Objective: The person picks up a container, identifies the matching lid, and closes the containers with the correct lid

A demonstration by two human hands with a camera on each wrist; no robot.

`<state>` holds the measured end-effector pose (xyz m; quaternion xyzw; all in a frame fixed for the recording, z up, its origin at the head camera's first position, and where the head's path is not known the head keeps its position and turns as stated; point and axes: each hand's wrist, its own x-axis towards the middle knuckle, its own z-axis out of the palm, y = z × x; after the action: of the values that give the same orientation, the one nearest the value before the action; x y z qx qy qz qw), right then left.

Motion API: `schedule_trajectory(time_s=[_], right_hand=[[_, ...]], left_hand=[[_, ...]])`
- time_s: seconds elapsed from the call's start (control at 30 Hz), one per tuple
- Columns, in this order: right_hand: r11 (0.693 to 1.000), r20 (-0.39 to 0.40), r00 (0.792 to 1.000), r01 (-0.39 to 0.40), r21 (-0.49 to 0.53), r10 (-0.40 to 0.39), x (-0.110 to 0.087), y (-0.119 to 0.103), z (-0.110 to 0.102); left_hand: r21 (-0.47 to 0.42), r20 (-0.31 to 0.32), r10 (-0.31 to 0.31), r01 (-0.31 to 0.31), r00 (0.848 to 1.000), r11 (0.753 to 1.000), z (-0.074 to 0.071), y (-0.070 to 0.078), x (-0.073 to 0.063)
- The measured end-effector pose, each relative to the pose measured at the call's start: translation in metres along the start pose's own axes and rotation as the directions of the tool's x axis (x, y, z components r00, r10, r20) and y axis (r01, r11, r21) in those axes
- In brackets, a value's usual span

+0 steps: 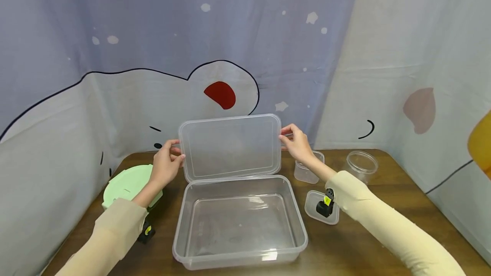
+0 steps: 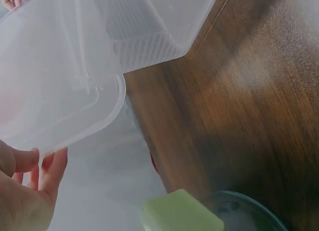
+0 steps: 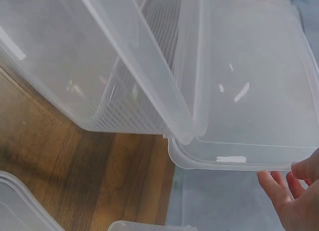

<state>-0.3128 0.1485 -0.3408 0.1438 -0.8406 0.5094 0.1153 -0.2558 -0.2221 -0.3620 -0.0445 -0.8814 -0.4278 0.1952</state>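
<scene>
A large clear plastic lid (image 1: 232,148) stands nearly upright at the far rim of a rectangular clear plastic container (image 1: 239,225). My left hand (image 1: 166,163) pinches the lid's left edge between thumb and fingers. At the opposite edge, my right hand (image 1: 297,142) pinches it the same way. The lid's lower edge overlaps the container's back rim in the head view. Through the container's open top its bare inside shows. In the left wrist view the thumb and fingertips (image 2: 52,164) meet at the lid's border; the right wrist view shows a like pinch by the right hand (image 3: 294,191).
Left of the container sits a light green lid (image 1: 128,182) on a bowl. To the right are a small clear tub (image 1: 307,174), a round clear jar (image 1: 362,163) and a small square lid (image 1: 312,208). A printed curtain (image 1: 245,33) hangs behind the wooden table (image 1: 356,242).
</scene>
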Motion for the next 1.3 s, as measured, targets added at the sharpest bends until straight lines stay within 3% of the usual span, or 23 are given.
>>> schedule_trajectory(time_s=[0.23,0.37,0.53,0.7,0.9,1.13,1.3], right_hand=[[0.989,-0.011,0.994,0.108,0.097,-0.107,-0.018,0.002,-0.011],[0.968,-0.03,0.975,0.221,0.115,-0.219,-0.032,0.004,-0.015],[0.933,-0.103,0.944,0.326,0.15,-0.313,-0.05,0.007,-0.019],[0.9,-0.117,0.908,0.415,0.132,-0.401,-0.068,0.012,-0.023],[0.845,-0.036,0.851,0.524,0.101,-0.524,-0.087,0.018,-0.033],[0.802,0.043,0.802,0.593,0.07,-0.596,-0.107,0.027,-0.042],[0.737,0.061,0.735,0.669,0.101,-0.676,-0.119,0.035,-0.043]], left_hand=[[-0.12,0.005,0.051,-0.05,0.999,0.992,-0.008,0.002,-0.013],[-0.146,-0.02,0.127,-0.128,0.992,0.981,-0.014,0.001,-0.021],[-0.14,-0.056,0.228,-0.234,0.972,0.962,-0.018,0.0,-0.032],[-0.139,-0.077,0.317,-0.325,0.945,0.936,-0.016,-0.002,-0.043],[-0.164,-0.112,0.393,-0.407,0.912,0.898,-0.015,-0.002,-0.052],[-0.197,-0.035,0.472,-0.47,0.881,0.861,-0.018,-0.006,-0.066],[-0.204,0.007,0.529,-0.517,0.848,0.831,-0.019,-0.006,-0.078]])
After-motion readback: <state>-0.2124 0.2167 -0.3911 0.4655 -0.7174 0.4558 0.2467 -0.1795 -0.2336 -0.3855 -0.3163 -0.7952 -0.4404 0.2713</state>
